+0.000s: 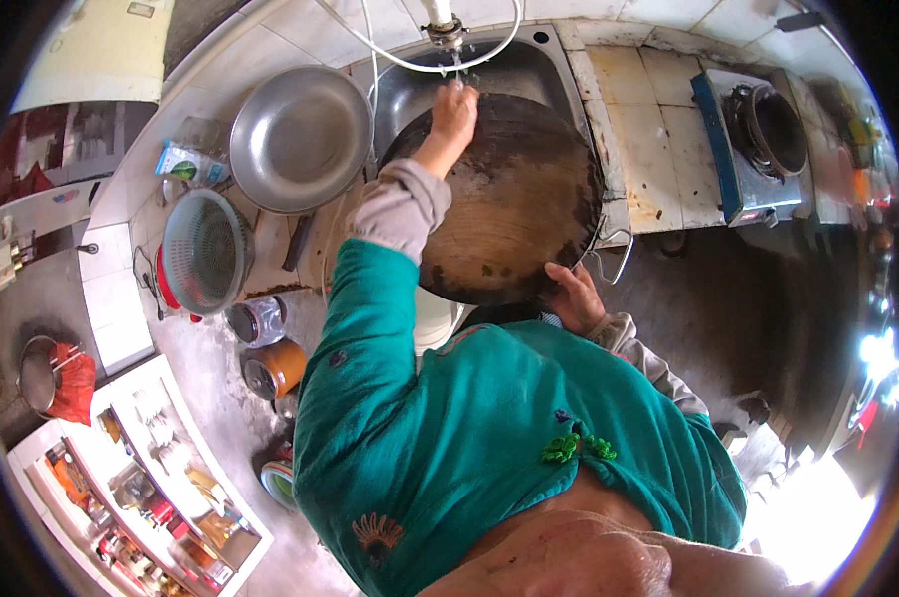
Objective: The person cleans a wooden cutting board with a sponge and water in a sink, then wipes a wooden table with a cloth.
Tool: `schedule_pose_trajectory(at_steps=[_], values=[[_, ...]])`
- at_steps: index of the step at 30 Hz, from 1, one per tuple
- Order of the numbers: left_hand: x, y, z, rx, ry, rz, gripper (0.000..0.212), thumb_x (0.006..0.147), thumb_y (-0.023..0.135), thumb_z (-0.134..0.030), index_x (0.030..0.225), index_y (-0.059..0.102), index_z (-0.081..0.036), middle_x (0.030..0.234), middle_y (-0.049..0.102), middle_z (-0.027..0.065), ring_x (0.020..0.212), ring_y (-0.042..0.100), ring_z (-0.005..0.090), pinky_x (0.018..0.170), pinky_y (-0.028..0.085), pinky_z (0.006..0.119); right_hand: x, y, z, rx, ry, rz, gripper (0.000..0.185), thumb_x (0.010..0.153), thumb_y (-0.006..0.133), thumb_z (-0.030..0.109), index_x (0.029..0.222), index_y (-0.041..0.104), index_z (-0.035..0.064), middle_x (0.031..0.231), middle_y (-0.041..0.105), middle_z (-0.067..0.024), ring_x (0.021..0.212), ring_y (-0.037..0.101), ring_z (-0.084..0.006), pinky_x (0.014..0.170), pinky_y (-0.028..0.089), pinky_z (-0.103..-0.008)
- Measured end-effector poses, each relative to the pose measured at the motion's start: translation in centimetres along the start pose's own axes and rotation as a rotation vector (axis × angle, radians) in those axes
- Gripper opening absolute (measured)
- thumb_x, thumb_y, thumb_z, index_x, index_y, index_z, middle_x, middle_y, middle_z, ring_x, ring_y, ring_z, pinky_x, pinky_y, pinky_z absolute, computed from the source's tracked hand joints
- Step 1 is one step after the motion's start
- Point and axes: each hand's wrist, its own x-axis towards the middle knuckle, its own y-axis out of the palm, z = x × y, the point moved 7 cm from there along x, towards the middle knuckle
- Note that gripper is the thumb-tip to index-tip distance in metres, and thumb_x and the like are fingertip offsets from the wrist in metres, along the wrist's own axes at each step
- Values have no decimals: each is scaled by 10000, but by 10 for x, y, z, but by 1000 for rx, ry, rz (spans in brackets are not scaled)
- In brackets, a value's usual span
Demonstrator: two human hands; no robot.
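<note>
A large round wooden chopping board (516,201), dark and worn at its rim, leans across the steel sink (412,82). My right hand (578,297) grips its near right edge, thumb on the upper face and fingers out of sight below. Over the board's far left rim, my left hand (453,116) reaches under the tap (443,33), its fingers curled together. Water runs from the tap and splashes at that hand. Whether anything is inside the curled fingers cannot be seen. Bent metal wire (619,261) sticks out beside the board near my right hand.
Left of the sink are a wide steel basin (300,138), a plastic colander (205,254) and a knife (298,242). A white hose (379,60) loops before the tap. At right, a gas stove (755,149) stands on the tiled counter (654,142). Jars (274,366) stand on the floor.
</note>
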Motion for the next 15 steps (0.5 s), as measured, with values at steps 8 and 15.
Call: schedule_pose_trajectory(at_steps=[8, 15], values=[[8, 11, -56, -79, 398, 120, 104, 869, 528, -114, 836, 614, -65, 801, 557, 125, 805, 543, 299, 700, 456, 420, 2, 5, -2, 21, -3, 43, 403, 875, 572, 91, 1261, 466, 44, 1193, 558, -73, 1056, 558, -235, 886, 482, -391], [-37, 6, -129, -172, 584, 413, 138, 773, 594, 1, 878, 650, -68, 790, 594, 113, 805, 559, 242, 679, 458, 349, 13, 6, -12, 37, 24, -3, 402, 875, 576, 97, 1263, 476, 60, 1183, 567, -63, 1045, 562, -228, 860, 493, -383]])
